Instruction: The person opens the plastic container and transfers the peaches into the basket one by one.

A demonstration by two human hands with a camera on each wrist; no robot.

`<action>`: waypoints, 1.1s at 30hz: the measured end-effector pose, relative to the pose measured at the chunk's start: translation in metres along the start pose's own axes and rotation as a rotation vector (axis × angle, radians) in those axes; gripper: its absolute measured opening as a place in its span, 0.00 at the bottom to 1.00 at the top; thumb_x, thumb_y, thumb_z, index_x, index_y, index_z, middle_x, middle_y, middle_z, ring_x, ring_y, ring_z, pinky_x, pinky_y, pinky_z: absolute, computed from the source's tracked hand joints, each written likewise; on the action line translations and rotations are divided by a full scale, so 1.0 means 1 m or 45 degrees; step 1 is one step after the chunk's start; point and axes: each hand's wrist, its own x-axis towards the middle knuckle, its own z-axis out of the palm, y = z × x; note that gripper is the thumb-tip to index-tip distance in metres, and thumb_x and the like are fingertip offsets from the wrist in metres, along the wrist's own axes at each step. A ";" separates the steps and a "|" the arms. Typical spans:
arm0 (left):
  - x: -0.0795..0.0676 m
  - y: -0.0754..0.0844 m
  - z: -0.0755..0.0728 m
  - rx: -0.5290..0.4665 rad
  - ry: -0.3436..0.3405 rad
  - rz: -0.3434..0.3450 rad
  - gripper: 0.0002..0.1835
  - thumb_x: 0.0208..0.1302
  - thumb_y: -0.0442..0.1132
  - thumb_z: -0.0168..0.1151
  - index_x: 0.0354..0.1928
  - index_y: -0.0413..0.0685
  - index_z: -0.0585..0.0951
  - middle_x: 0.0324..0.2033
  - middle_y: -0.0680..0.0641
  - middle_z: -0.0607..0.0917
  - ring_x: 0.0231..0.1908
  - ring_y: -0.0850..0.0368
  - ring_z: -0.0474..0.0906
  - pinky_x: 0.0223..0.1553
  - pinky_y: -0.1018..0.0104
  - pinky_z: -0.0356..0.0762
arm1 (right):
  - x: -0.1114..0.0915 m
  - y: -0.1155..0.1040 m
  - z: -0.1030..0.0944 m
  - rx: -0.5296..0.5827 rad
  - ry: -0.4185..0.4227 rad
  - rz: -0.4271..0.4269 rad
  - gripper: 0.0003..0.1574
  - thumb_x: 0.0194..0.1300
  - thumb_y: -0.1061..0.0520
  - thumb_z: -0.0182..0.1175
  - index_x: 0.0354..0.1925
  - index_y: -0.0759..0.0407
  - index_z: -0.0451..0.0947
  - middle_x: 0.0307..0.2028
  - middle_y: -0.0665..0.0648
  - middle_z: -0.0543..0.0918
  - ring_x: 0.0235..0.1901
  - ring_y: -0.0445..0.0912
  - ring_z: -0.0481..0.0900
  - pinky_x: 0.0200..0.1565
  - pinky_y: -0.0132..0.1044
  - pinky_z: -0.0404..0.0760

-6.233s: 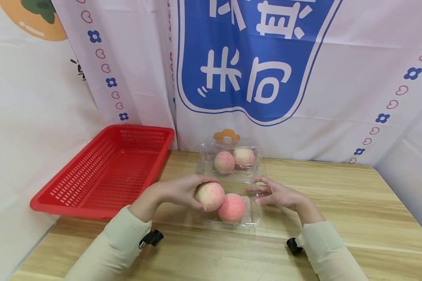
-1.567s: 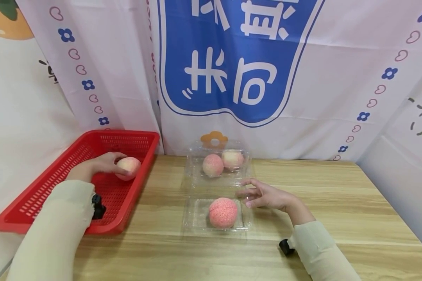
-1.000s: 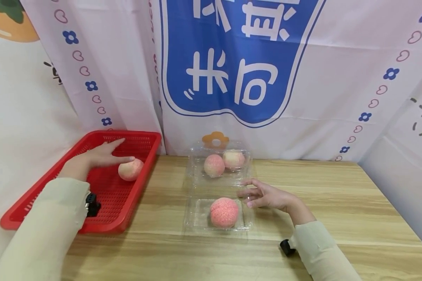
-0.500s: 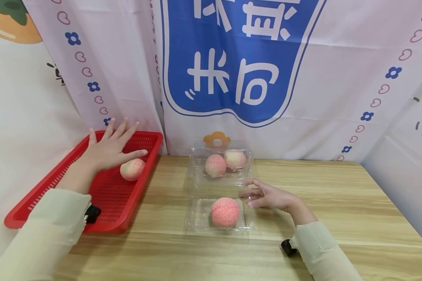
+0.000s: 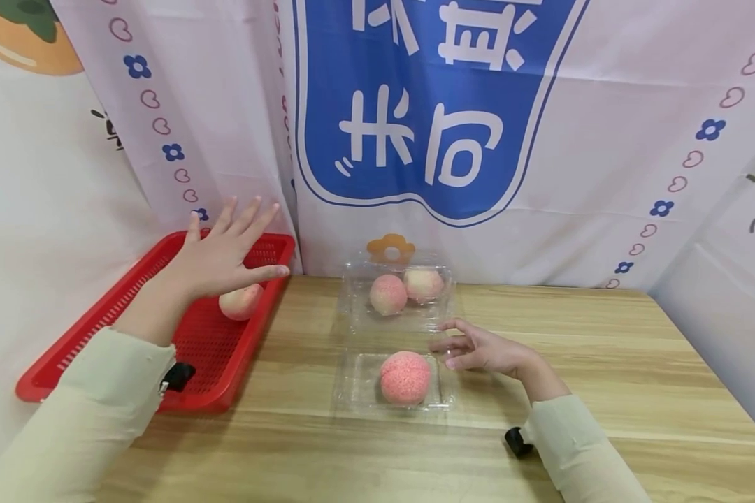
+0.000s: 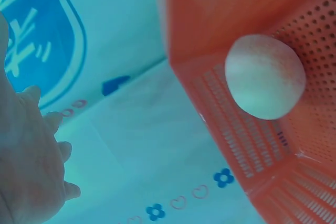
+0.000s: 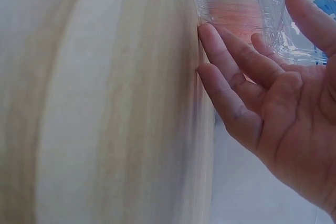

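Observation:
With fingers spread and nothing held, my left hand (image 5: 217, 262) is over the back part of a red plastic basket (image 5: 223, 398). Partly below its thumb, a cream-and-pink peach (image 5: 239, 304) lies in the basket; the left wrist view shows this peach (image 6: 265, 77) against the basket's inner wall. A clear plastic container (image 5: 360, 398) sits in the middle of the table with a deep pink peach (image 5: 405, 378) in its near part. Two paler peaches, one left (image 5: 388, 295) and one right (image 5: 423, 283), lie in its far part. My right hand (image 5: 487, 353) has loosely bent fingers at the container's right edge.
The wood-grain table (image 5: 572, 447) ends at a printed cloth backdrop (image 5: 572, 230) behind the container. A white cloth (image 5: 44, 209) hangs along the left side, close to the basket. Black wrist cameras sit below both sleeves.
My left hand has carried a peach from the container's near part into the red basket and let it go. It has since risen with fingers spread. The right hand stays at the container.

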 end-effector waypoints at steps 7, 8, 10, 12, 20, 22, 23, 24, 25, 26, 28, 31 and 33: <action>-0.008 0.020 -0.007 -0.012 0.023 0.062 0.56 0.58 0.79 0.48 0.78 0.71 0.31 0.79 0.53 0.30 0.78 0.42 0.21 0.65 0.20 0.21 | 0.000 0.000 0.000 -0.008 -0.008 -0.009 0.45 0.69 0.57 0.61 0.73 0.63 0.47 0.71 0.73 0.64 0.69 0.66 0.66 0.68 0.49 0.70; -0.009 0.023 -0.008 -0.011 0.026 0.071 0.56 0.58 0.79 0.48 0.78 0.71 0.31 0.79 0.53 0.30 0.78 0.43 0.21 0.65 0.20 0.21 | 0.001 0.000 0.000 -0.005 -0.010 -0.008 0.45 0.69 0.57 0.61 0.73 0.62 0.47 0.71 0.73 0.63 0.69 0.66 0.65 0.68 0.49 0.70; -0.012 0.029 -0.011 0.001 0.031 0.095 0.56 0.58 0.79 0.49 0.78 0.71 0.32 0.79 0.53 0.32 0.78 0.44 0.21 0.66 0.21 0.21 | 0.001 0.000 0.000 0.002 -0.010 0.002 0.46 0.69 0.57 0.61 0.74 0.62 0.47 0.71 0.73 0.63 0.69 0.66 0.65 0.68 0.49 0.70; -0.015 0.037 -0.013 0.018 0.037 0.122 0.56 0.57 0.79 0.50 0.78 0.71 0.33 0.80 0.53 0.33 0.78 0.45 0.22 0.67 0.22 0.23 | 0.001 0.000 0.000 0.002 -0.012 0.005 0.46 0.69 0.57 0.61 0.74 0.62 0.47 0.71 0.73 0.63 0.69 0.66 0.65 0.68 0.49 0.70; -0.027 0.064 -0.017 0.083 0.089 0.229 0.57 0.54 0.81 0.49 0.78 0.75 0.33 0.80 0.57 0.34 0.79 0.47 0.26 0.69 0.22 0.31 | -0.001 0.000 0.001 0.007 -0.010 -0.003 0.46 0.69 0.58 0.61 0.73 0.65 0.46 0.71 0.74 0.62 0.69 0.68 0.63 0.69 0.55 0.68; -0.030 0.070 -0.016 0.084 0.108 0.255 0.57 0.54 0.81 0.51 0.77 0.76 0.34 0.80 0.57 0.35 0.79 0.46 0.28 0.70 0.23 0.33 | -0.001 -0.001 0.002 0.004 -0.010 -0.004 0.46 0.69 0.58 0.61 0.73 0.65 0.46 0.71 0.74 0.62 0.69 0.68 0.63 0.69 0.55 0.68; -0.032 0.073 -0.015 0.087 0.114 0.267 0.57 0.53 0.81 0.51 0.77 0.76 0.34 0.80 0.57 0.35 0.79 0.47 0.28 0.70 0.23 0.34 | 0.000 -0.001 0.002 0.002 -0.008 -0.001 0.46 0.69 0.57 0.61 0.73 0.65 0.46 0.71 0.74 0.62 0.70 0.68 0.63 0.69 0.55 0.68; -0.033 0.076 -0.014 0.091 0.127 0.280 0.57 0.53 0.81 0.52 0.78 0.76 0.35 0.80 0.57 0.36 0.79 0.47 0.28 0.70 0.24 0.35 | 0.000 -0.001 0.002 -0.001 -0.011 -0.001 0.46 0.69 0.57 0.61 0.74 0.65 0.45 0.71 0.74 0.62 0.70 0.68 0.63 0.69 0.54 0.68; -0.034 0.079 -0.012 0.093 0.138 0.296 0.57 0.52 0.81 0.52 0.78 0.76 0.35 0.80 0.57 0.36 0.79 0.47 0.29 0.71 0.24 0.36 | 0.000 -0.001 0.002 -0.001 -0.009 0.002 0.46 0.69 0.57 0.61 0.74 0.65 0.45 0.71 0.74 0.62 0.70 0.68 0.63 0.69 0.54 0.68; -0.036 0.081 -0.011 0.095 0.146 0.312 0.58 0.52 0.81 0.52 0.78 0.76 0.36 0.80 0.57 0.36 0.79 0.47 0.29 0.71 0.25 0.36 | 0.000 -0.001 0.002 -0.004 -0.010 0.002 0.46 0.69 0.57 0.61 0.74 0.65 0.45 0.71 0.73 0.62 0.70 0.68 0.63 0.69 0.54 0.68; -0.038 0.087 -0.008 0.093 0.154 0.344 0.58 0.52 0.81 0.53 0.78 0.75 0.37 0.80 0.57 0.36 0.79 0.48 0.28 0.71 0.25 0.37 | 0.000 -0.001 0.002 -0.004 -0.009 0.001 0.47 0.69 0.57 0.61 0.74 0.65 0.45 0.71 0.74 0.62 0.70 0.68 0.63 0.69 0.55 0.67; -0.041 0.094 -0.004 0.079 0.163 0.396 0.58 0.51 0.80 0.55 0.78 0.74 0.38 0.80 0.58 0.37 0.79 0.49 0.27 0.71 0.25 0.38 | -0.001 0.000 0.002 -0.003 -0.006 -0.004 0.47 0.69 0.57 0.61 0.74 0.65 0.45 0.71 0.74 0.62 0.69 0.68 0.63 0.69 0.55 0.67; -0.042 0.098 -0.001 0.069 0.166 0.428 0.59 0.51 0.80 0.56 0.79 0.73 0.39 0.80 0.58 0.37 0.79 0.49 0.27 0.71 0.25 0.38 | -0.001 0.000 0.002 -0.001 -0.004 -0.010 0.47 0.69 0.58 0.61 0.73 0.66 0.45 0.71 0.74 0.62 0.69 0.68 0.63 0.69 0.54 0.68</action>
